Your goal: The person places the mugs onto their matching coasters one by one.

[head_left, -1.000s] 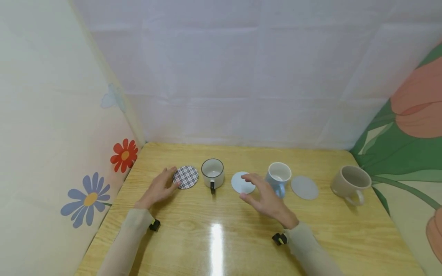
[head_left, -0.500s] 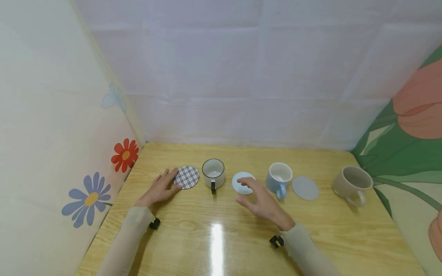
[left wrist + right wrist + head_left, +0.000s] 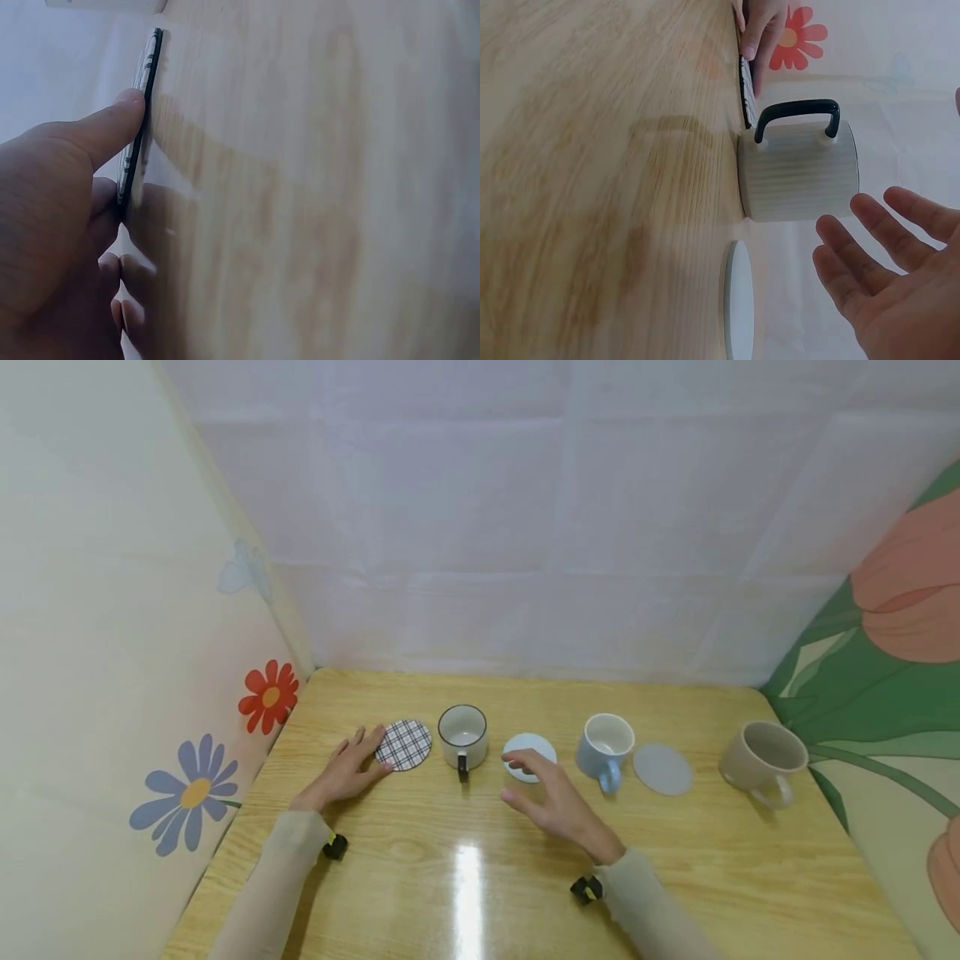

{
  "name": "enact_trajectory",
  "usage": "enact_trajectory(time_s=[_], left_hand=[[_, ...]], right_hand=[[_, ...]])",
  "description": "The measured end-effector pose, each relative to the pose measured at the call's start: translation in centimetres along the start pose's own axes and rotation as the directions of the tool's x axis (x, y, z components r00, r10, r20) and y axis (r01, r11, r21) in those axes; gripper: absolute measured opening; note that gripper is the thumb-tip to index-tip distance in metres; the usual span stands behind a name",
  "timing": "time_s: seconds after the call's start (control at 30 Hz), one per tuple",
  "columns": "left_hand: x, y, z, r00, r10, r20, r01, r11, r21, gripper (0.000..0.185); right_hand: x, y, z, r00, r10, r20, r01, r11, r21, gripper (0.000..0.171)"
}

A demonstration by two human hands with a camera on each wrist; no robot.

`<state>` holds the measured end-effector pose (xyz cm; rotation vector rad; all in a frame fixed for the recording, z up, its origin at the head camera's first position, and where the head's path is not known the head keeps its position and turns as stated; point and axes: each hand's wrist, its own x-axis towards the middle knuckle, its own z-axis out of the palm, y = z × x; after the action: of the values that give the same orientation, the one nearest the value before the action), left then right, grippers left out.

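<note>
no legible text, labels, brands, numbers or signs.

we read this as screened-off tabletop recording booth. below, glossy pale-yellow wood-grain table (image 3: 405, 877), bright lamp streak mirrored in it. behind, creased whitish hanging cloth (image 3: 480, 527). at left, cream sheet printed with red and blue flowers (image 3: 97, 652); at right, sheet printed with coral blooms and green leaves (image 3: 911, 693). small black wrist-worn cameras (image 3: 335, 847) suggest filming. home, office or lab around it, we cannot tell.
</note>
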<state>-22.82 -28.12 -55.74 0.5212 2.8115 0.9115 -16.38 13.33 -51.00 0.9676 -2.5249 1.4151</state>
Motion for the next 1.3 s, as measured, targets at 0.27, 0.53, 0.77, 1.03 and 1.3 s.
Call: enact_trajectory(time_s=[0.27,0.53,0.77,1.03,1.3], left_hand=[[0.1,-1.0,0.3,1.0,0.004,0.021,-0.003,0.998,-0.064,0.084],[0.0,0.0,0.1,1.0,-0.015,0.019,0.016,0.999,-0.051,0.082],[-0.1,0.2,0.3,1.0,-0.013,-0.006,0.012,0.999,-0.042,0.081],[-0.4,0.2,0.1,0.999,-0.044,0.016,0.044,0.998,-0.042,0.082],[-0.3,0.4,0.1,0.999,-0.04,0.017,0.041,0.998,-0.055,0.081]], right_hand=[[0.2,0.1,1.0,1.0,0.011,-0.006,-0.01,0.997,0.076,0.049],[0.2,0.6,1.9,0.999,0.041,0.023,-0.044,0.993,0.105,0.048],[0.3,0.9,2.6,0.998,0.056,0.043,-0.062,0.985,0.159,0.05],[0.6,1.0,3.2,0.993,0.06,0.1,-0.079,0.978,0.195,0.052],[1.0,1.0,4.1,0.991,0.091,0.096,-0.108,0.976,0.187,0.049]])
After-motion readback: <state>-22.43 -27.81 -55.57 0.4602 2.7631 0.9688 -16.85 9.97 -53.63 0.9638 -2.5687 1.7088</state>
